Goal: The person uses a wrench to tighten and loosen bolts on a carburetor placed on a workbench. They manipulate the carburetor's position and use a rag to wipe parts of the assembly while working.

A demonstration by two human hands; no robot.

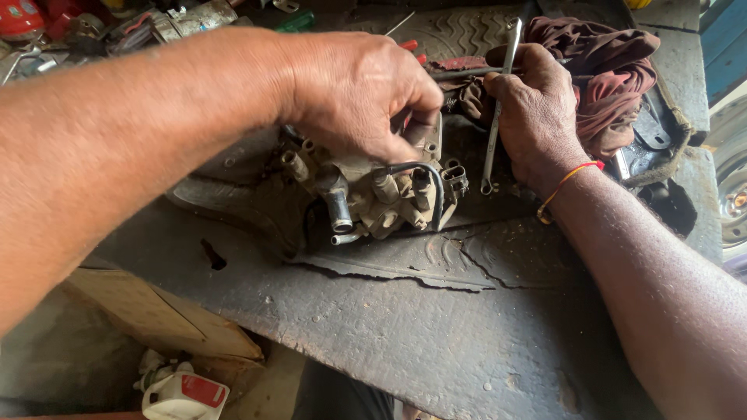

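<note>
Step in hand: judged from the grips, a fastener or fitting on the carburettor [373,194] is being worked, part held steady and tool brought in.
Left hand [354,93]: fingers closed over the top of the carburettor, pinning it to the surface [405,311].
Right hand [537,109]: fingers wrapped round a slim dark tool [467,73] whose tip points toward the part; a combination spanner [498,109] lies under this hand.
Carburettor: mid-surface on cracked rubber matting, hose stubs facing the camera.
Nearby: maroon rag [615,70] behind the right hand.
Next move calls for: a firm hold by the left hand and the tool tip squarely seated; the contact point is hidden.
</note>
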